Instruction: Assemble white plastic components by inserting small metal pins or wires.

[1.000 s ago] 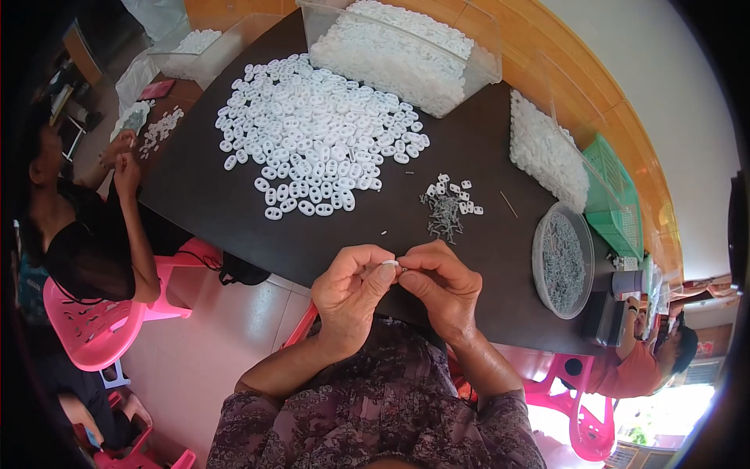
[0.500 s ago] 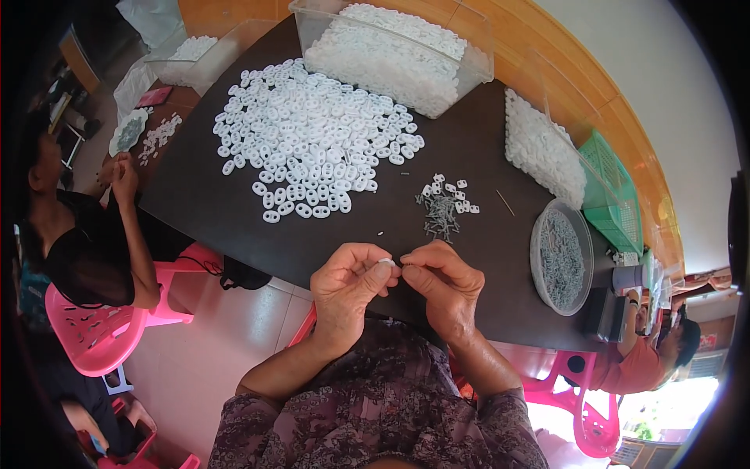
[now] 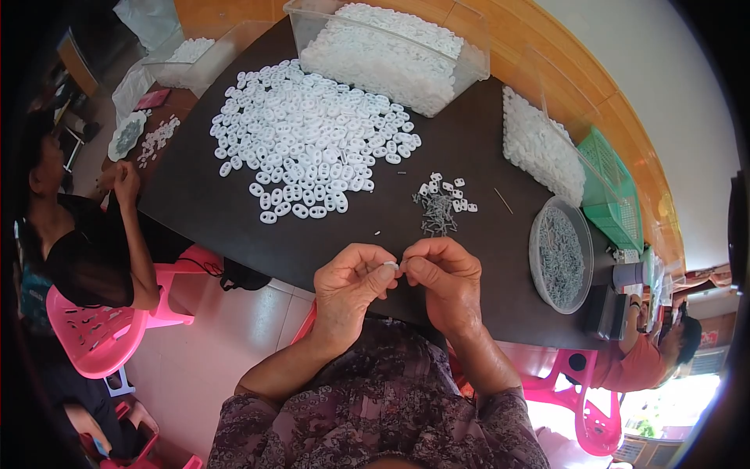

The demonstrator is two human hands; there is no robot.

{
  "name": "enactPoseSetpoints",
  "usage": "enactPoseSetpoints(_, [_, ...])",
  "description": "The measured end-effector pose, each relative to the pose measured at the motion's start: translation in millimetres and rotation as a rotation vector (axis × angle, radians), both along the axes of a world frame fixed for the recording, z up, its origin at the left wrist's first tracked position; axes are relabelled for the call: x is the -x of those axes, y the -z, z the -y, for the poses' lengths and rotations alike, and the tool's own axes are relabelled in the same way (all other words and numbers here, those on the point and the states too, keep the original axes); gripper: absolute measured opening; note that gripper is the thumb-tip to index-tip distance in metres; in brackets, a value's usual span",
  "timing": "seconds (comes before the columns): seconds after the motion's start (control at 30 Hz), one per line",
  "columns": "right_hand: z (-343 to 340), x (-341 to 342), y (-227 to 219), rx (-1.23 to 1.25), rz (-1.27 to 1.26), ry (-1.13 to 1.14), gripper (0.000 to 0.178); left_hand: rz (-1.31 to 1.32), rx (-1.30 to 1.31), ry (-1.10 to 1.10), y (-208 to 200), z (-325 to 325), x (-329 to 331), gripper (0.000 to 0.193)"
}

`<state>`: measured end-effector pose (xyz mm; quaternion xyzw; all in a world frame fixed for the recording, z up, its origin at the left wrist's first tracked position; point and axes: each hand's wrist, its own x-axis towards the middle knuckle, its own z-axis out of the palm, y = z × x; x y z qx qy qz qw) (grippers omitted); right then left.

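Note:
Just over the near table edge, my left hand [image 3: 349, 285] pinches a small white plastic piece [image 3: 391, 266] between thumb and fingers; most of it is covered. My right hand [image 3: 444, 283] is closed in a pinch right beside that piece, and whatever its fingertips hold is too small to make out. Beyond the hands lies a little heap of grey pins [image 3: 437, 214], with several small white two-holed blocks [image 3: 458, 182] around its far side. A large pile of white oval two-holed pieces [image 3: 305, 133] spreads over the far left of the dark table [image 3: 367, 223].
Clear bins of white pieces [image 3: 391, 59] [image 3: 539, 144] line the back. At right stand a round tub of grey pins [image 3: 561, 258], a green basket [image 3: 609, 176] and a thin stick [image 3: 503, 201]. One person [image 3: 86, 234] sits left, another [image 3: 648, 356] right.
My right hand has shifted slightly up, and its fingertips are tilted differently against the white piece. My left hand keeps its pinch. The whole view has moved a little.

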<state>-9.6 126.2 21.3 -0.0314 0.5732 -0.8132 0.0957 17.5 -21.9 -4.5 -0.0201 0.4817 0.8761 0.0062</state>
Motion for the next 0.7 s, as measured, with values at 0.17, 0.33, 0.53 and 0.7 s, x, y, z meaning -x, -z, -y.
enactPoseSetpoints(0.17, [-1, 1, 4, 0.033, 0.023, -0.036, 0.013, 0.026, -0.009, -0.002, -1, 1, -1, 0.016])
enactPoseSetpoints(0.33, [2, 0, 6, 0.056, 0.012, 0.003, 0.014, 0.025, 0.003, -0.009, -2, 0, -2, 0.017])
enactPoseSetpoints(0.53, [6, -3, 10, 0.122, 0.065, 0.002, 0.014, 0.02, 0.026, -0.053, -2, -2, -3, 0.015])
enactPoseSetpoints(0.7, [8, -5, 12, 0.132, 0.062, 0.019, 0.014, 0.006, 0.027, -0.06, 0, -2, -4, 0.017])
